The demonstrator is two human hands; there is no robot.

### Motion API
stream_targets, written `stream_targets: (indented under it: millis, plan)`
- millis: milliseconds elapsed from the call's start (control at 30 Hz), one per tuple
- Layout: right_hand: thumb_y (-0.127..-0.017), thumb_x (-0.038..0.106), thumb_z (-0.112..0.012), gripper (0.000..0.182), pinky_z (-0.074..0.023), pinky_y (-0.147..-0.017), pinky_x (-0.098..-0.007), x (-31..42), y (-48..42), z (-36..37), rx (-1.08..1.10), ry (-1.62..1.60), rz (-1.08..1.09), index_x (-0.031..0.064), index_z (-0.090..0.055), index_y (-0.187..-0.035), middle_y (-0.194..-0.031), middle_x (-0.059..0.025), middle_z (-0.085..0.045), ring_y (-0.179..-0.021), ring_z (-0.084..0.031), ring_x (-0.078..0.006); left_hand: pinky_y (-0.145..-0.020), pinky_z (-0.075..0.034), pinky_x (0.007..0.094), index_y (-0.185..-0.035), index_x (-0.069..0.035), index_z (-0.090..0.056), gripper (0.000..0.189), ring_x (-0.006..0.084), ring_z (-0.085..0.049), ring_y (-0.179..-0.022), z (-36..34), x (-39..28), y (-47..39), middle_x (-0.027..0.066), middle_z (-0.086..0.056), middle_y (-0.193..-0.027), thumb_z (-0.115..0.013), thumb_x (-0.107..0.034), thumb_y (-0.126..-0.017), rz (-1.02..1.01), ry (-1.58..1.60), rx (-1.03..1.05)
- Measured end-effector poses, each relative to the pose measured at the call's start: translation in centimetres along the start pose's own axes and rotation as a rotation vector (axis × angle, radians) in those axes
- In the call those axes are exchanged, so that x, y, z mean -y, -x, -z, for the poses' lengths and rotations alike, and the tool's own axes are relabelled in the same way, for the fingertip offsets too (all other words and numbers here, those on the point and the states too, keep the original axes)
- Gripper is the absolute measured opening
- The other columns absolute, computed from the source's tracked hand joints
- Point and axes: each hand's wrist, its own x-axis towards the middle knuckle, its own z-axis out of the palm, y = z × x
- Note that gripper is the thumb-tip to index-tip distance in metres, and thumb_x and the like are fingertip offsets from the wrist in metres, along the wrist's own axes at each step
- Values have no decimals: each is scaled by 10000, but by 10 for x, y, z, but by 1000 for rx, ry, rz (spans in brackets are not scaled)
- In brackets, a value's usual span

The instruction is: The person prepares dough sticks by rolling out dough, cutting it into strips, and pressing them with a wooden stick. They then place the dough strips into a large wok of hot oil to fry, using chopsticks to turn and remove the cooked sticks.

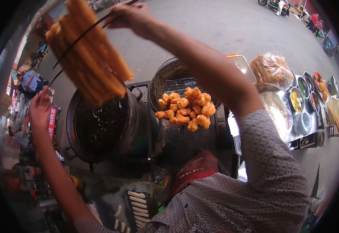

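Note:
At the upper left, a bundle of long fried dough sticks (85, 58) is clasped between two long dark rods that look like cooking chopsticks (82, 35). My right hand (128, 17) grips the rods at their upper end. My left hand (40, 107) is raised at the rods' lower end, its fingertips at the tips; whether it grips them is unclear. Below the bundle stands a large metal pot of dark oil (101, 128). Beside the pot, a round wire basket (172, 72) has a pile of golden fried dough sticks (187, 109) standing at its near side.
A floured work surface (108, 201) at the lower left bears strips of raw dough (139, 206). To the right, a table holds metal bowls of food (296, 100) and a plastic bag of brown food (271, 71). People (31, 83) are at the far left.

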Motion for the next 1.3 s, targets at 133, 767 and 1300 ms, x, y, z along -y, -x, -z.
stream_targets:
  millis: [133, 767, 1300]
  plan:
    - [-1013, 212, -620, 221, -640, -823, -393, 51, 12, 82, -53, 52, -70, -6, -658, -1012, -942, -197, -744, -881, -749, -285, -751, -540, 292, -1320, 87, -567, 369, 196, -671, -889, -90, 76, -43, 196, -656, -1321, -509, -134, -1030, 71, 56, 210]
    - [-1035, 140, -594, 184, -602, -950, -400, 39, 226, 359, -361, 273, -103, -30, -647, -1079, -1091, -213, -723, -1018, -724, -286, -594, -475, 249, -1157, -10, -580, 222, 215, -673, -789, -248, 436, -57, 248, -703, -1175, -534, -193, -1039, 322, 124, 258]
    - [-1037, 164, -592, 225, -632, -881, -403, 112, 263, 377, -479, 638, -152, -35, -649, -1123, -1029, -160, -709, -980, -735, -276, -564, -433, 244, -1128, -24, -542, 225, 191, -658, -741, -262, 398, -31, 245, -711, -1125, -539, -239, -1061, 274, 20, 197]
